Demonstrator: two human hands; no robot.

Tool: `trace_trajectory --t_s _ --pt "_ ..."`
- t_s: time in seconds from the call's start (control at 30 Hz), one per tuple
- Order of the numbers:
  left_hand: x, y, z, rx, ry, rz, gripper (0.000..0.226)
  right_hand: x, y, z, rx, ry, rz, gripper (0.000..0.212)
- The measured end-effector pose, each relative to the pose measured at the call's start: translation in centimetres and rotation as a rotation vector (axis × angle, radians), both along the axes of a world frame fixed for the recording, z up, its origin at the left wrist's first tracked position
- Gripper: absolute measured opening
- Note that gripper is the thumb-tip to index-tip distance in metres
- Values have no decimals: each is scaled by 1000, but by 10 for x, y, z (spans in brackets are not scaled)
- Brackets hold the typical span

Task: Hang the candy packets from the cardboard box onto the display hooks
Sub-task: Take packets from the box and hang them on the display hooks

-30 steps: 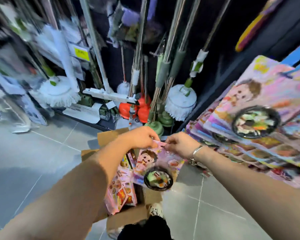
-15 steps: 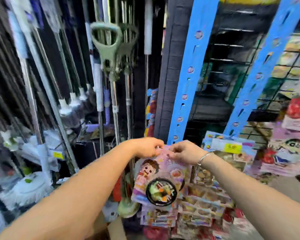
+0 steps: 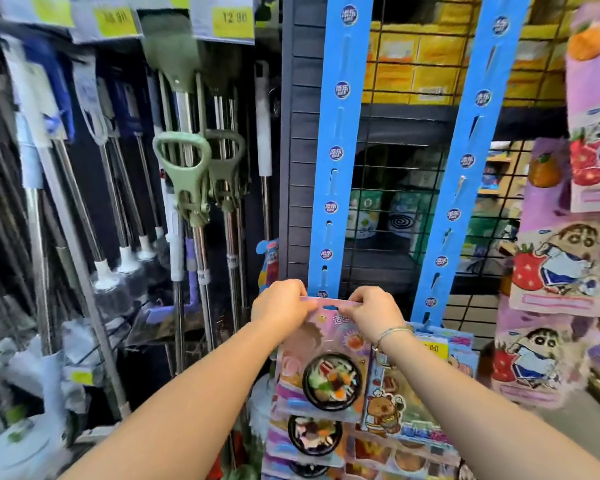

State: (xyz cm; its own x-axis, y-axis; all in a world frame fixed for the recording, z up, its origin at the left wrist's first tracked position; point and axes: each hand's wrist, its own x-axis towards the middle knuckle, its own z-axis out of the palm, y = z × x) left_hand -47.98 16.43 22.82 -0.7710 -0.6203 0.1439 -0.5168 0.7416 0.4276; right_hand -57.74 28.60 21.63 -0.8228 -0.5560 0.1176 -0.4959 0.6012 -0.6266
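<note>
Setting: a shop aisle.

Left side: cleaning tools with metal poles [image 3: 201, 251] hang upright against a dark backing. Two of them carry green loop handles [image 3: 182, 168]. Yellow price labels [image 3: 234, 20] sit along the top edge, and one reads 12 80; the others are blurred.

Centre: a dark grey slatted panel [image 3: 297, 168] runs vertically.

Right of the panel: a black wire grid [image 3: 395, 188], with yellow cartons [image 3: 426, 64] stacked on a shelf behind it.

Lower right: a patch of pale grey floor [image 3: 565, 424].

Lighting: bright and even.
</note>
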Motion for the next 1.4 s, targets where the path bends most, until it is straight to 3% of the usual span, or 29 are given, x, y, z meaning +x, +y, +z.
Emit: trace_trajectory --t_s 0.17,0.63,0.97,1.07,1.2,1.4 --pt "2 -4 -7 -65 13 79 24 3 -10 -6 -29 15 -83 18" --pt "8 -12 -31 -409 -169 28 37 14 -21 -34 64 133 -114 24" --pt "30 -25 -36 -389 -269 44 38 34 -14 -43 -59 343 -203 36" --pt "47 -37 -40 -362 -265 82 39 47 -18 -36 -132 433 -129 27" --pt "78 -58 -54 -311 -264 120 37 87 -40 -34 -249 433 151 12" --pt "142 -90 -97 -326 -325 89 36 160 -91 -77 16 172 447 16"
